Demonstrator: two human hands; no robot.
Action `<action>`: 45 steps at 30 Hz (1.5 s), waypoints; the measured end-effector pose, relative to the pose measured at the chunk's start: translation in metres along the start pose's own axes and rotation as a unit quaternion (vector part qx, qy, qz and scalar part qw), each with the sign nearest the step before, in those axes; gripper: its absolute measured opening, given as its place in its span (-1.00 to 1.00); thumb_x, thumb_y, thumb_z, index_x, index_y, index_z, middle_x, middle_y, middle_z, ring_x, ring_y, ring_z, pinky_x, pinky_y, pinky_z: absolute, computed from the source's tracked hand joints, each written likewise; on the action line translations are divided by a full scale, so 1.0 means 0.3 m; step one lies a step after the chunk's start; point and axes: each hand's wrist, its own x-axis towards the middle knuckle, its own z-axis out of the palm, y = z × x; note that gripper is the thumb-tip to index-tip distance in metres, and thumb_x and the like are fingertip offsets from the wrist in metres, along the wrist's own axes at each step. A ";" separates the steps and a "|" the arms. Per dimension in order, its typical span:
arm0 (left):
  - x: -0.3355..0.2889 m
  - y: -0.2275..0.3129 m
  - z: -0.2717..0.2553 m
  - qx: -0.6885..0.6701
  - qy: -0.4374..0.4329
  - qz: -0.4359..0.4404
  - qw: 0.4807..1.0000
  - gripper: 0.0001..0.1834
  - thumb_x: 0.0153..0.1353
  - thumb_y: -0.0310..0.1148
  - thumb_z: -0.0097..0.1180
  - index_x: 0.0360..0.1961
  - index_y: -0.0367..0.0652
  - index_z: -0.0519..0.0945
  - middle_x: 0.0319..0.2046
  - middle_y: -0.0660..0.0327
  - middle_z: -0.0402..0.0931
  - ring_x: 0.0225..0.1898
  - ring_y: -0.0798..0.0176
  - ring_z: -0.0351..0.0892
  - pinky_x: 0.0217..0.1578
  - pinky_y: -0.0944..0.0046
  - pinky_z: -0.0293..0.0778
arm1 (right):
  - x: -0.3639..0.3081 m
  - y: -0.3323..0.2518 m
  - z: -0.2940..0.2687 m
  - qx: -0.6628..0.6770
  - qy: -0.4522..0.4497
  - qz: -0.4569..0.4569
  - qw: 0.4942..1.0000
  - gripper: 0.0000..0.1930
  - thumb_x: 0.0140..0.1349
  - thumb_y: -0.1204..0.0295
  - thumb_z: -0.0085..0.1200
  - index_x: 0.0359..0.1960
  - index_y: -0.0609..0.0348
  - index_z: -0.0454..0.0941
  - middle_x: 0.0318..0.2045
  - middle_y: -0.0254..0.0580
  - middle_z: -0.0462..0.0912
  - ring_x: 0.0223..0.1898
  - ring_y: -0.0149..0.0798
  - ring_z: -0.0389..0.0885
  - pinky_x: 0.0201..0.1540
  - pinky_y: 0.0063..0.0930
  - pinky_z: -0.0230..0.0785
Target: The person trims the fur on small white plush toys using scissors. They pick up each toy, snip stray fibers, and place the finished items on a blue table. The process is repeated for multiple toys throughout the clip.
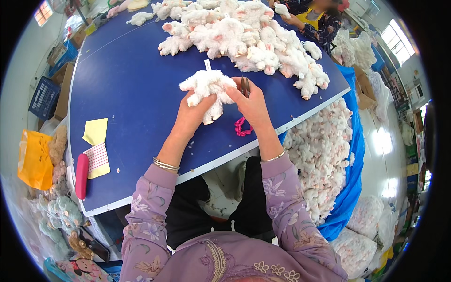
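Observation:
A small white plush toy (206,84) with a white tag (207,65) is held just over the blue table, in front of me. My left hand (193,112) is closed on its lower left side, thumb on the fur. With thumb and fingers, my right hand (253,105) pinches the toy's right edge. The same hand keeps a pair of dark metal thread snips (245,87), blades pointing up and away from me. Below that wrist is a bright pink looped band (243,127); whether it is tied to the snips I cannot tell.
A heap of similar white plush toys (225,37) covers the table's far side. More fill a blue-lined container (324,155) at my right. At the table's left lie a pink case (81,176), a sticker sheet (97,160) and yellow paper (96,131). A co-worker (312,21) sits across.

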 end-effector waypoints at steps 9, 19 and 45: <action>-0.037 0.014 0.013 0.081 -0.014 -0.011 0.997 -0.61 0.13 -0.44 0.16 0.02 -0.26 0.52 -0.20 0.25 0.58 -0.21 0.40 0.57 -0.25 0.35 0.51 | 0.009 0.037 -0.082 0.171 -0.016 0.043 0.984 -0.88 0.21 0.43 0.13 -0.37 0.24 0.57 -0.63 -0.52 0.37 -0.67 -0.64 0.19 -0.64 -0.66 0.00; -0.062 0.033 0.032 0.196 -0.094 0.010 0.976 -0.60 0.13 -0.46 0.12 0.04 -0.26 0.52 -0.28 0.31 0.58 -0.30 0.48 0.51 -0.31 0.41 0.46 | 0.003 0.011 -0.078 0.008 0.007 -0.021 1.000 -0.86 0.23 0.42 0.18 -0.39 0.24 0.59 -0.53 -0.50 0.48 -0.51 -0.64 0.32 -0.48 -0.70 0.16; 0.001 0.010 -0.002 -0.108 0.000 0.004 0.994 -0.62 0.35 -0.32 0.03 0.11 -0.32 0.42 -0.07 0.11 0.58 -0.16 0.28 0.63 -0.26 0.31 0.55 | -0.010 0.044 0.013 0.053 -0.016 0.073 0.996 -0.72 0.25 0.24 0.15 -0.46 0.20 0.49 -0.59 -0.44 0.46 -0.65 -0.60 0.26 -0.61 -0.65 0.10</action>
